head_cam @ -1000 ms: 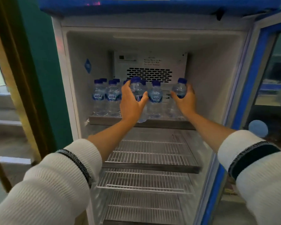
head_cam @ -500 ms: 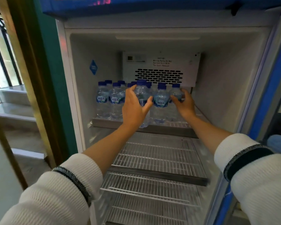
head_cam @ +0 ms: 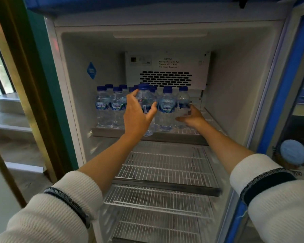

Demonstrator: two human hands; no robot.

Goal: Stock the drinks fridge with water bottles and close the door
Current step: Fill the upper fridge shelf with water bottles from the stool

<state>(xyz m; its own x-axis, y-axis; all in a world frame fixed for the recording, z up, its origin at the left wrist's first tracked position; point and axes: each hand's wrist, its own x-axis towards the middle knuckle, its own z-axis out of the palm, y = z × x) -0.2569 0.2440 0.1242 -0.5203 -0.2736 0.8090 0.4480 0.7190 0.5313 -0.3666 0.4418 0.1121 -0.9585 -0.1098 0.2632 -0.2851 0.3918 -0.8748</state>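
The drinks fridge [head_cam: 235, 85] stands open, and several blue-capped water bottles [head_cam: 102, 106] are lined up on its top shelf [head_cam: 179, 136]. My left hand [head_cam: 139, 116] grips one water bottle [head_cam: 145, 98] at the front of the row, its base hanging just over the shelf's front rail. The rightmost bottle [head_cam: 182, 100] stands upright on the shelf. My right hand [head_cam: 191, 117] is low beside it with fingers spread, fingertips at the bottle's lower part, holding nothing.
The blue-framed glass door [head_cam: 286, 88] is swung open on the right. Below the top shelf are bare wire shelves [head_cam: 165, 169]. A fan cover with vent slots [head_cam: 167, 79] fills the back wall. A green wall and gold door frame [head_cam: 25, 85] stand at the left.
My right hand has set its bottle at the right end of the row, let go and dropped lower. The left hand keeps its bottle at the shelf front.
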